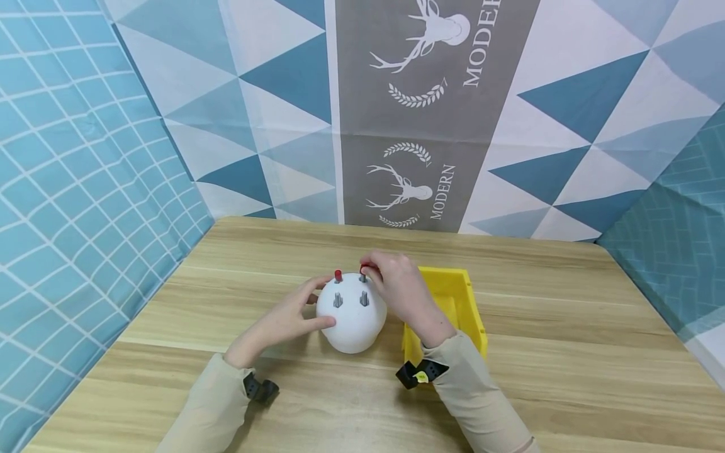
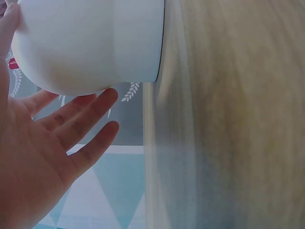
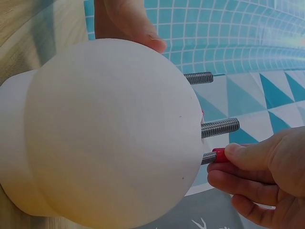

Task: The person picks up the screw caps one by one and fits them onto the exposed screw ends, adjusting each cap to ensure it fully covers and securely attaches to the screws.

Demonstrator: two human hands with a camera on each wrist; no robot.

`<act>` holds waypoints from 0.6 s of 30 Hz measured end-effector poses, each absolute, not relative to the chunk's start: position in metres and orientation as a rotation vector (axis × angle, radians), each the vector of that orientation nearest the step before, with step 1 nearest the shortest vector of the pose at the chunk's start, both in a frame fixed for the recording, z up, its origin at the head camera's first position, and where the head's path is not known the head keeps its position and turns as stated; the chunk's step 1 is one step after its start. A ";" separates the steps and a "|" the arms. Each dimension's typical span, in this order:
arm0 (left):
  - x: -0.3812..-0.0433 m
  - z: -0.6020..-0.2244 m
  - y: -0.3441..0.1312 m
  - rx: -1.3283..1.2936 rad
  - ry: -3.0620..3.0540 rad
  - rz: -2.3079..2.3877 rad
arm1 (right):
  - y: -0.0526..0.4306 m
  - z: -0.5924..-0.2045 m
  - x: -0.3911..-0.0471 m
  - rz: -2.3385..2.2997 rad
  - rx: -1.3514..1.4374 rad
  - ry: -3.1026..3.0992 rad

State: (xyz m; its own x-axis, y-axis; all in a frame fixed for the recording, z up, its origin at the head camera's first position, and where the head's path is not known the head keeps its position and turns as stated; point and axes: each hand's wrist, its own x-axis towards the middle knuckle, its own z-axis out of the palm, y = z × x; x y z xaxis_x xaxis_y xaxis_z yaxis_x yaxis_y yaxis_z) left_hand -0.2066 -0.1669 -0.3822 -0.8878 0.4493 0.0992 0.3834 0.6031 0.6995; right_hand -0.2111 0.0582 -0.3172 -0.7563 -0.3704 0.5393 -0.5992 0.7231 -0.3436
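A white rounded dome [image 1: 351, 330] stands on the table with several threaded metal studs rising from its top. My left hand [image 1: 287, 314] holds its left side, thumb on the near face and fingertips on the far side; the lower fingers spread loosely in the left wrist view. With thumb and fingertips, my right hand [image 1: 404, 292] pinches a small red cap [image 3: 220, 155] on the end of the far right stud [image 3: 208, 158]. Another red cap [image 1: 338, 275] sits on the far left stud. The two nearer studs, left [image 1: 338, 301] and right [image 1: 364, 299], are bare metal.
A yellow bin [image 1: 477, 318] stands right of the dome, partly hidden under my right forearm. The wooden table [image 1: 566, 327] ends at a patterned cloth backdrop [image 1: 294, 126], with blue tiled cloth [image 1: 73, 189] along the left side.
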 end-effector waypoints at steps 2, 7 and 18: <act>-0.207 -0.382 -0.167 0.708 2.737 1.157 | 0.058 -0.317 -0.211 0.711 0.748 -2.485; -0.207 -0.383 -0.167 0.715 2.739 1.157 | 0.058 -0.317 -0.211 0.702 0.762 -2.480; -0.208 -0.383 -0.167 0.704 2.722 1.164 | 0.059 -0.318 -0.210 0.705 0.769 -2.497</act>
